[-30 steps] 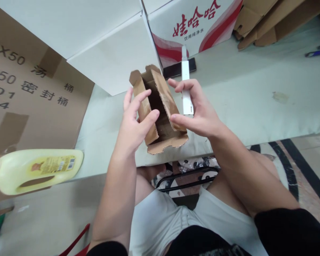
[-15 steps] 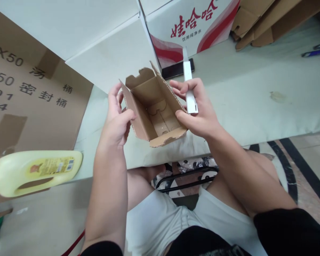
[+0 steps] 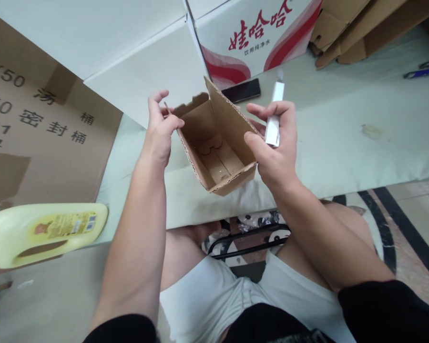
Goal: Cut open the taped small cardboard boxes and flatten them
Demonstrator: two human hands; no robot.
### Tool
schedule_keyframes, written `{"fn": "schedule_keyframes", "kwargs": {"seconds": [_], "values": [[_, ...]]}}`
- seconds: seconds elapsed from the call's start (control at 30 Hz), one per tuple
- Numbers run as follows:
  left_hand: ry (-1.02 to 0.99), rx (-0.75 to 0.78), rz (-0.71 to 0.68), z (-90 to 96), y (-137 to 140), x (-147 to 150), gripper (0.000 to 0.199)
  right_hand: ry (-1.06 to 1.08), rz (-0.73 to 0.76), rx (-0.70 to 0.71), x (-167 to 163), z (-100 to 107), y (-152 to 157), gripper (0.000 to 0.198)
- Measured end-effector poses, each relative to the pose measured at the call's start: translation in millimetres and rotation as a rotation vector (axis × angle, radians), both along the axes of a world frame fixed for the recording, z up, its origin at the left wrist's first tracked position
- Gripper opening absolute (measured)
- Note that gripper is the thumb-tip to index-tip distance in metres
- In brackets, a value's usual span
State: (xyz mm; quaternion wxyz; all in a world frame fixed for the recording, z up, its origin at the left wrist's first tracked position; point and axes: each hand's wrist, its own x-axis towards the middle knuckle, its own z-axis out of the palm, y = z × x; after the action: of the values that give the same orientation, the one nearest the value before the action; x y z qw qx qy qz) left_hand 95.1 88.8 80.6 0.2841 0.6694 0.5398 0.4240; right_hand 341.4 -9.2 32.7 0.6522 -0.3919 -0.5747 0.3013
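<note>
A small brown cardboard box (image 3: 233,113) is held above the table with its open top tilted toward me; its inside looks bare. My left hand (image 3: 160,138) pinches the left flap between thumb and fingers. At the opposite side, my right hand (image 3: 277,155) grips the right wall by its edge, some of its fingers hidden behind the board. That same hand also holds a white box cutter (image 3: 274,114) across the fingers, its blade pointing up and away from me.
Behind the box, a black phone (image 3: 242,90) lies before a white-and-red carton (image 3: 257,38). A large brown carton (image 3: 57,157) and a yellow bottle (image 3: 53,233) are on the left. Flattened cardboard (image 3: 357,28) and a blue pen-like item (image 3: 423,71) lie at the right.
My left hand has moved up along the left side, and the flap there is now folded outward. My right hand and the box cutter have shifted right, and the box opening looks wider.
</note>
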Motion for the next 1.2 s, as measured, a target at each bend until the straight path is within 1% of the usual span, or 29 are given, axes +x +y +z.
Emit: {"fn": "schedule_keyframes", "kwargs": {"seconds": [0.07,0.1,0.2,0.27,0.37,0.43,0.47,0.5,0.53,0.57,0.63,0.7,0.87,0.9,0.93,1.0,1.03,1.07,1.13,1.2], "values": [[-0.057,-0.099,0.028,0.0,-6.8,0.3,0.057,0.045,-0.036,0.026,2.0,-5.8,3.8,0.034],[-0.065,-0.122,0.034,-0.2,-10.5,0.5,0.054,0.068,-0.052,0.032,2.9,-7.7,5.4,0.034],[-0.05,-0.101,0.023,-1.7,-21.5,1.3,0.043,0.096,-0.117,0.05,3.6,-7.6,8.2,0.036],[-0.057,-0.084,0.014,-2.8,-29.2,2.6,0.041,0.085,-0.193,0.087,2.1,-3.5,8.6,0.035],[-0.046,-0.06,0.0,-2.7,-43.8,8.3,0.04,0.061,-0.35,0.227,-0.6,4.4,8.3,0.029],[-0.024,-0.032,0.008,-1.0,-56.6,14.5,0.037,-0.03,-0.454,0.327,-0.5,8.9,7.3,0.024],[-0.008,-0.013,0.017,0.3,-63.5,17.7,0.035,-0.109,-0.494,0.341,0.5,10.8,6.5,0.022],[0.013,0.008,0.026,1.6,-70.4,20.3,0.032,-0.198,-0.515,0.321,2.2,12.7,5.5,0.021],[0.042,0.027,0.031,2.9,-76.8,22.2,0.032,-0.283,-0.507,0.269,4.6,14.5,4.4,0.019],[0.079,0.044,0.031,3.9,-82.5,23.0,0.033,-0.351,-0.472,0.199,7.7,16.4,3.4,0.019],[0.166,0.066,0.021,3.9,-90.2,21.2,0.043,-0.421,-0.335,0.068,15.1,20.2,1.6,0.017],[0.249,0.078,0.012,0.8,-92.6,16.5,0.057,-0.434,-0.169,0.01,22.6,23.9,0.3,0.018],[0.358,0.16,0.073,-12.6,-84.2,10.5,0.088,-0.35,0.234,0.062,33.1,28.0,-1.6,0.035],[0.38,0.176,0.076,-13.8,-82.4,12.1,0.088,-0.331,0.304,0.057,33.6,27.4,-1.8,0.037],[0.405,0.183,0.062,-14.2,-81.1,14.4,0.083,-0.32,0.356,0.042,33.9,26.6,-1.8,0.038],[0.451,0.169,-0.011,-12.9,-79.7,19.6,0.062,-0.314,0.414,0.002,33.8,24.5,-1.6,0.039],[0.467,0.156,-0.055,-11.8,-79.6,21.5,0.054,-0.308,0.426,-0.011,33.6,23.5,-1.4,0.04],[0.478,0.145,-0.093,-10.8,-79.7,22.4,0.051,-0.292,0.427,-0.017,33.4,22.4,-1.0,0.041],[0.49,0.139,-0.135,-10.7,-80.2,19.0,0.053,-0.219,0.411,-0.004,33.1,19.9,0.2,0.047],[0.488,0.135,-0.119,-13.9,-80.1,7.4,0.06,-0.134,0.348,0.009,33.1,16.1,2.4,0.054]]}}
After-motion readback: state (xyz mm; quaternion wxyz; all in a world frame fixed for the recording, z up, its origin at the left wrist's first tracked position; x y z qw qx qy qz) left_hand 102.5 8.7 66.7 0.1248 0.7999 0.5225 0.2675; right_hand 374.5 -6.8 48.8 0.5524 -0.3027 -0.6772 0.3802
